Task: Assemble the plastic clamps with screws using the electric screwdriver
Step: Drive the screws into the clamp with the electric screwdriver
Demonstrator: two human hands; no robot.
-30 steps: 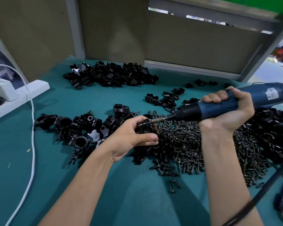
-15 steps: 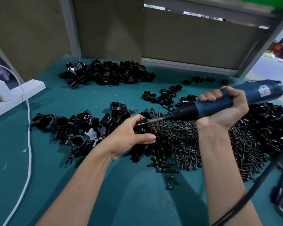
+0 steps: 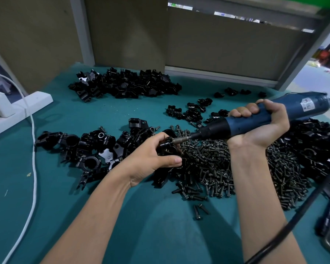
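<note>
Step in hand, as judged: driving a screw into the clamp (image 3: 166, 148), just above the desk (image 3: 103, 119). Best done so, left to right: brace the clamp hard in the left hand (image 3: 152, 159) against twist; set the bit (image 3: 181, 140) straight along the screw's axis, no tilt; push gently along the electric screwdriver (image 3: 242, 124) from the right hand (image 3: 263, 128); stop at seating, plastic probably prone to stripping or cracking under too much torque. Also worth minding: left fingertips close beside the bit, at risk from a slip. Screw head too small and too hidden to tell how far in.

Hands, left to right. Left hand: curled round the black clamp, thumb across the near side, fingers wrapped over the top; held at the near left edge of the loose screws (image 3: 208, 168). Right hand: closed in a full fist round the blue body of the electric screwdriver, heel of the palm towards the camera, fingers over the top; tool nearly level, pointing left, bit tip meeting the clamp at the top of the left hand's grip.

Around, left to right: white cable (image 3: 34, 149) trailing down the desk's left side; 1 heap of finished-looking clamps (image 3: 84, 147) just left of the left hand; far heap (image 3: 122, 84) well back; screws piled between and beyond the 2 forearms; right heap (image 3: 316, 141) of black parts at the edge; black cord (image 3: 274, 242) beside the right forearm.
</note>
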